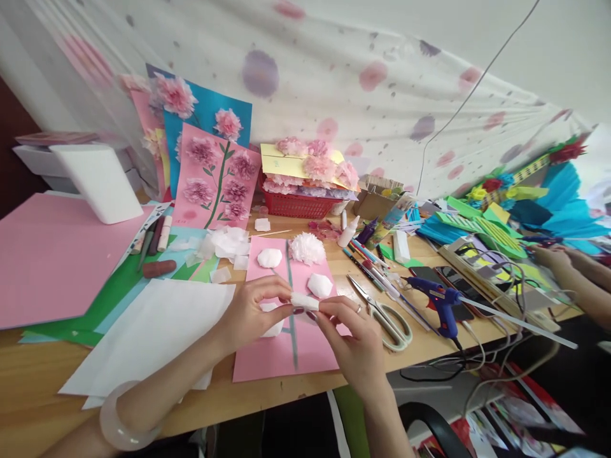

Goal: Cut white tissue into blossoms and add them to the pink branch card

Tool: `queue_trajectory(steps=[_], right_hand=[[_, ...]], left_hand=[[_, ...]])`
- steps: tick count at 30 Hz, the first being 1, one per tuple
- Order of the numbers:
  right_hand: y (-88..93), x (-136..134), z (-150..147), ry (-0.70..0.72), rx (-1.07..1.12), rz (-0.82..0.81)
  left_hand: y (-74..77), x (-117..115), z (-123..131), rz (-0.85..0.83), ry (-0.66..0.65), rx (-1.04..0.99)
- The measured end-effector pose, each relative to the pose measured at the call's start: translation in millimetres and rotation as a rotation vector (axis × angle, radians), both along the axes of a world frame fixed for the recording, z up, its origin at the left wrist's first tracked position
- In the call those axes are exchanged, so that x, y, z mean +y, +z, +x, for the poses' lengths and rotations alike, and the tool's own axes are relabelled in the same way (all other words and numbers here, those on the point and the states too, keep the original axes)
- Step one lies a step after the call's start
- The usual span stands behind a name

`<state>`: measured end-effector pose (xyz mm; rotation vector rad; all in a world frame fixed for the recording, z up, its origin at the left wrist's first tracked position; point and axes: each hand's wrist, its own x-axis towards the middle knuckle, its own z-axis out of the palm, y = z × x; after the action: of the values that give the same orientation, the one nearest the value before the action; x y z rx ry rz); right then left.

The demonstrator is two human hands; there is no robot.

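Observation:
Above a pink sheet, my left hand and my right hand pinch opposite ends of a small folded strip of white tissue paper. A grey-green stem is painted on the sheet, with branches to the sides. On it lie a fluffy white tissue flower and flat white paper pieces, one at upper left and one on the right. Another white piece is partly covered by my left hand.
White-handled scissors and a blue glue gun lie to the right, with pens and cables. White paper sheets and tissue squares are left. Behind stand a red basket and a finished flower picture. Another person's hands are far right.

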<state>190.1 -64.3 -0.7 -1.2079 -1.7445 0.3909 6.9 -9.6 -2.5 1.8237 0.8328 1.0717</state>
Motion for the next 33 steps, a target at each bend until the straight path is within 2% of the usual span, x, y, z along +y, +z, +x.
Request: queue_trajectory(steps=[5, 10, 12, 16, 22, 26, 31, 33], right_hand=[[3.2, 0.5, -1.6, -0.039, -0.045, 0.036], [-6.4, -0.3, -7.6, 0.079, 0.097, -0.234], [-10.1, -0.4, -9.4, 0.078, 0.136, -0.303], [-12.5, -0.2, -12.2, 0.009, 0.149, -0.321], [-9.4, -2.9, -19.2, 0.078, 0.219, -0.462], [-9.2, -0.6, -20.5, 0.062, 0.236, -0.467], [-17.5, 4.3, -15.0, 0.249, 0.539, -0.571], [-21.5, 5.2, -12.3, 0.262, 0.642, -0.638]], left_hand=[[3.9, -4.1, 1.6, -0.158, -0.02, -0.021], [4.6, -6.2, 1.5, -0.3, 0.001, -0.074], [4.8, -6.6, 2.1, -0.344, 0.006, -0.11], [6.1, -6.6, 4.6, -0.402, -0.006, -0.139], [4.8, -5.5, 6.0, -0.471, 0.076, -0.234], [3.1, -5.0, 7.7, -0.52, 0.09, -0.283], [3.7, -5.1, 7.7, -0.517, 0.035, -0.238], [3.2, -5.0, 7.3, -0.51, 0.023, -0.218]])
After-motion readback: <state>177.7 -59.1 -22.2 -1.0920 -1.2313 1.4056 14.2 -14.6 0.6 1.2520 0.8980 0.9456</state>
